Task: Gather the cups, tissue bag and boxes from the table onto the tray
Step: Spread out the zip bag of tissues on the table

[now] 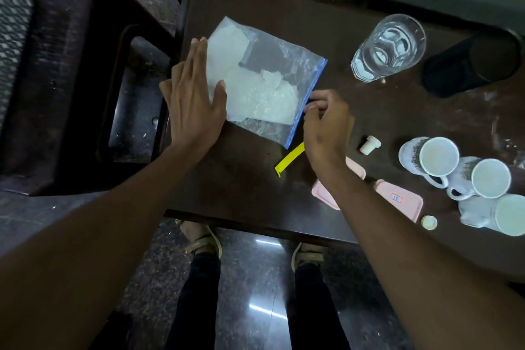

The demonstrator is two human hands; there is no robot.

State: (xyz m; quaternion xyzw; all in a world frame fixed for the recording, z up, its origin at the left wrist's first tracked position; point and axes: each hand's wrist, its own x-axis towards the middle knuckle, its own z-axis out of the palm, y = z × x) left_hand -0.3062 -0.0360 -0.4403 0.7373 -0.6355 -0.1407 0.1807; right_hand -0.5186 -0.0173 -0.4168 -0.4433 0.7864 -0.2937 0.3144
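Note:
A clear zip bag (264,79) with white tissues inside lies flat on the dark wooden table (241,179). My left hand (193,99) presses flat on the bag's left edge, fingers straight. My right hand (326,125) pinches the bag's blue zip strip at its right side. Three white mugs (439,158) (490,177) (510,214) lie on their sides at the right. Two pink boxes (397,199) (322,193) sit near the table's front edge, partly under my right forearm. No tray is in view.
A glass of water (389,47) and a black cylinder (471,64) stand at the back right. A yellow strip (289,159), a small white stopper (369,145) and a white cap (429,221) lie on the table. A dark chair (85,94) stands to the left.

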